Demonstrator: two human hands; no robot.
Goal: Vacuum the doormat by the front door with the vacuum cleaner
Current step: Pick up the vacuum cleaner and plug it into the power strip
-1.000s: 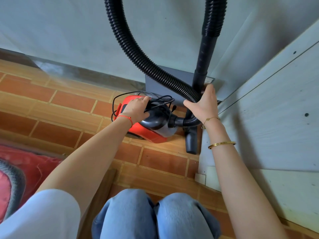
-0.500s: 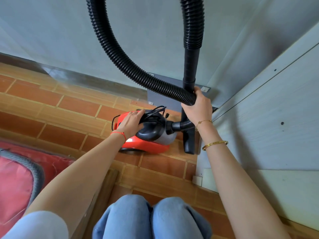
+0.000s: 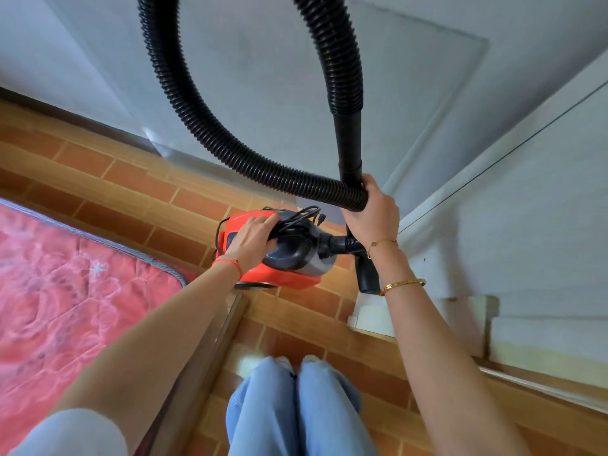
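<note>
The red and black vacuum cleaner (image 3: 279, 274) is low over the brick-patterned floor near the wall corner, its black cord bundled on top. My left hand (image 3: 251, 240) lies over the top of it, fingers curled round the carrying handle and cord. My right hand (image 3: 373, 213) grips the ribbed black hose (image 3: 197, 116) together with the rigid black wand (image 3: 349, 149), just right of the body. The hose loops up out of view. The black nozzle (image 3: 367, 278) hangs below my right wrist. No doormat is in sight.
A red quilted mattress (image 3: 65, 284) with grey edging lies at the left, bordered by a wooden frame (image 3: 210, 350). Grey wall runs along the back, and a white panelled wall (image 3: 526, 241) closes the right side. My knees in blue jeans (image 3: 296, 406) are at the bottom.
The view has pulled up and leftward, so more of the red mattress shows. Both hands keep their holds, and the vacuum cleaner has shifted a little away from the back wall.
</note>
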